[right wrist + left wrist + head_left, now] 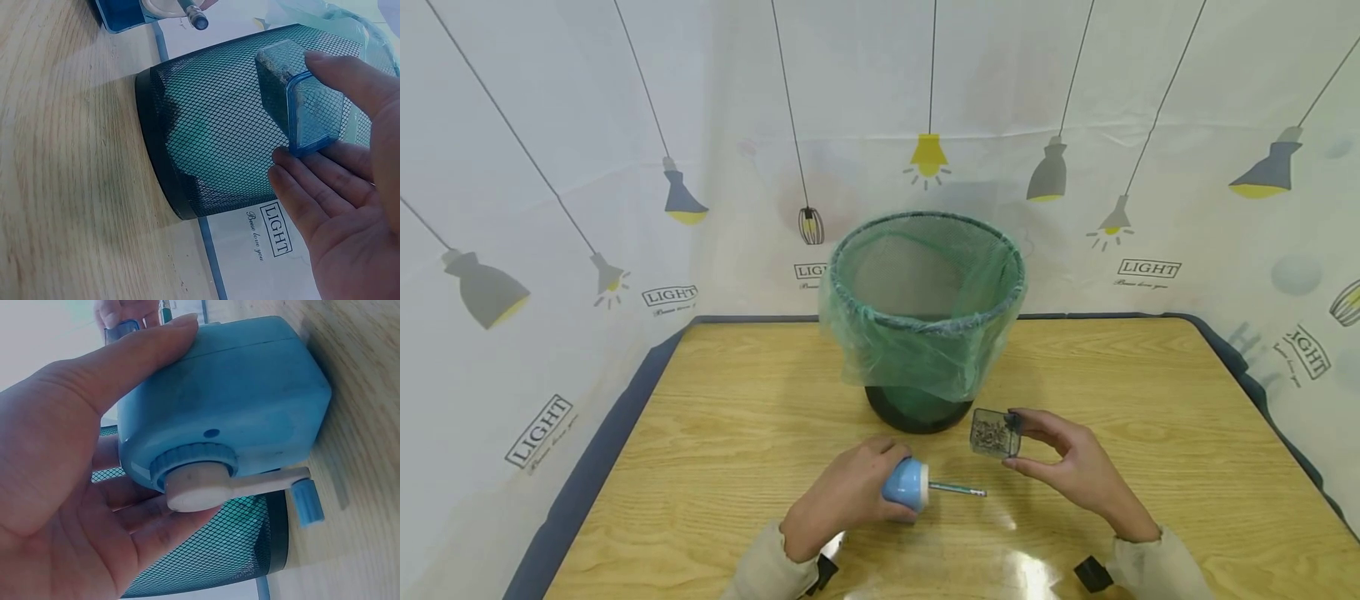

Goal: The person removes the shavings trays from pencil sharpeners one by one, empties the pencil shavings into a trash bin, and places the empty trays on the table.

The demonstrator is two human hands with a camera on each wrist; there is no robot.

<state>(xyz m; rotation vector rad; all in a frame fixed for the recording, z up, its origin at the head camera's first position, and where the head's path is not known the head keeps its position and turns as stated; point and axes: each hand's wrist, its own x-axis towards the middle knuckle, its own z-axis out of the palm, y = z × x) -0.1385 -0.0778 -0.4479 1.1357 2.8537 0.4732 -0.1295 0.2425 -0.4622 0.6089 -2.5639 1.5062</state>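
Note:
My left hand [857,483] grips a blue crank pencil sharpener [237,394] over the table, thumb on one side and fingers on the other. Its white crank arm [262,483] with a blue knob shows in the left wrist view. A pencil [957,488] sticks out of the sharpener's cream-coloured front, pointing right. My right hand [1071,458] pinches a small clear shavings drawer [995,433] between thumb and fingers. Pencil shavings [992,435] lie inside the drawer, which has a blue-tinted rim in the right wrist view. The drawer is beside the foot of a mesh bin.
The dark green mesh waste bin [917,408] stands at the table's back middle, lined with a translucent green bag [917,358] folded over its rim. Behind the wooden table [737,392] hangs a pale cloth [880,100] printed with lamps.

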